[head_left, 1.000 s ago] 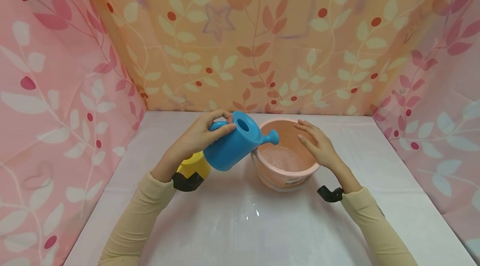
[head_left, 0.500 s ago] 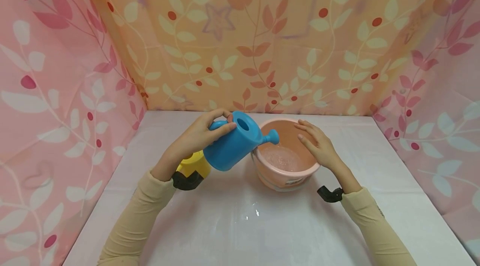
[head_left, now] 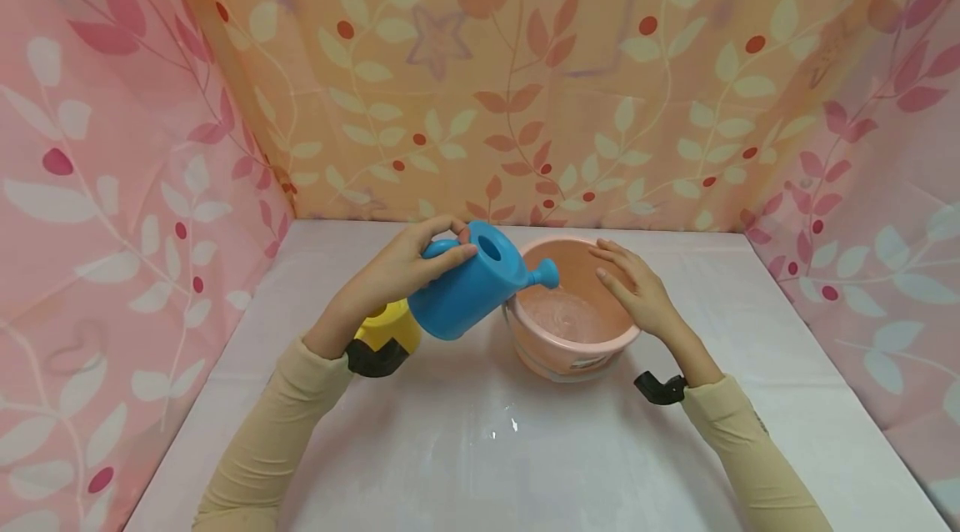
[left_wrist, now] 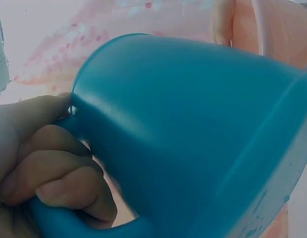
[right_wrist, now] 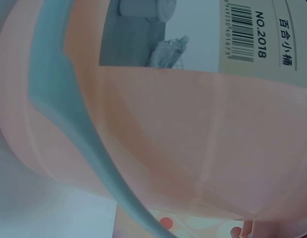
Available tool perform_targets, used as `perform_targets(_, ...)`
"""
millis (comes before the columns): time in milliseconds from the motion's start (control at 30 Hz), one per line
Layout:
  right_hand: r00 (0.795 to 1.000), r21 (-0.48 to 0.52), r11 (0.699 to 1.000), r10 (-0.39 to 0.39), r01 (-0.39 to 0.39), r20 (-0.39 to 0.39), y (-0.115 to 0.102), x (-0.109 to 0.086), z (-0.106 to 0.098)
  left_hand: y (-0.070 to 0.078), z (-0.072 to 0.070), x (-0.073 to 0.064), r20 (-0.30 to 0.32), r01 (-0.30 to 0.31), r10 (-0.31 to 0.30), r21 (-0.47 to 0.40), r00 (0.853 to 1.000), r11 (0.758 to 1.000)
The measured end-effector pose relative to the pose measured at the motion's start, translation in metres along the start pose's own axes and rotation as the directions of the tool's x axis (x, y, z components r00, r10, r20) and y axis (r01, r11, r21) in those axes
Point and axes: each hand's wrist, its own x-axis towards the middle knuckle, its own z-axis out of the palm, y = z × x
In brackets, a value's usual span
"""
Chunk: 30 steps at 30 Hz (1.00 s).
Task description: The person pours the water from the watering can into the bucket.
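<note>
My left hand (head_left: pixel 408 265) grips the loop handle of a blue watering can (head_left: pixel 461 294), its thumb lying along the can's top. In the left wrist view the curled fingers (left_wrist: pixel 59 173) wrap that handle. The can is tilted, its sprinkler spout (head_left: pixel 543 273) reaching over the left rim of a pink bucket (head_left: pixel 543 353). Water (head_left: pixel 566 317) with rings on its surface lies in the bucket. My right hand (head_left: pixel 645 294) rests at the bucket's right rim, fingers fairly straight. In the right wrist view the bucket's printed label (right_wrist: pixel 257 39) and grey-blue bail handle (right_wrist: pixel 84 124) show.
Behind my left wrist stands a yellow object (head_left: pixel 405 328), partly hidden. Small wet spots (head_left: pixel 513 425) glint on the white tabletop (head_left: pixel 570 474) in front of the bucket. Patterned cloth walls (head_left: pixel 487 98) close off the back and both sides.
The watering can and my left hand have shifted very slightly up and right. The bubbly water in the bucket now shows smoother rings. My right hand stays in place.
</note>
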Motion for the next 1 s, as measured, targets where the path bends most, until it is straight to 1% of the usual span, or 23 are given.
perform_targets(467, 1.000, 0.008, 1.000, -0.014, 0.015, -0.010, 0.0014, -0.0001, 0.0011, 0.0016, 0.0013, -0.0010, -0.001, -0.010, 0.010, 0.012, 1.000, 1.000)
perform_targets(700, 1.000, 0.004, 1.000, 0.000, 0.000, -0.003, 0.0014, -0.0009, 0.0010, 0.0033, 0.0010, -0.0017, -0.002, 0.006, -0.006, 0.010, 1.000, 1.000)
perform_targets(1000, 1.000, -0.001, 1.000, -0.002, 0.002, -0.002, 0.0008, -0.0007, 0.0012, 0.0075, 0.0005, -0.0015, 0.000, 0.019, -0.019, 0.019, 1.000, 1.000)
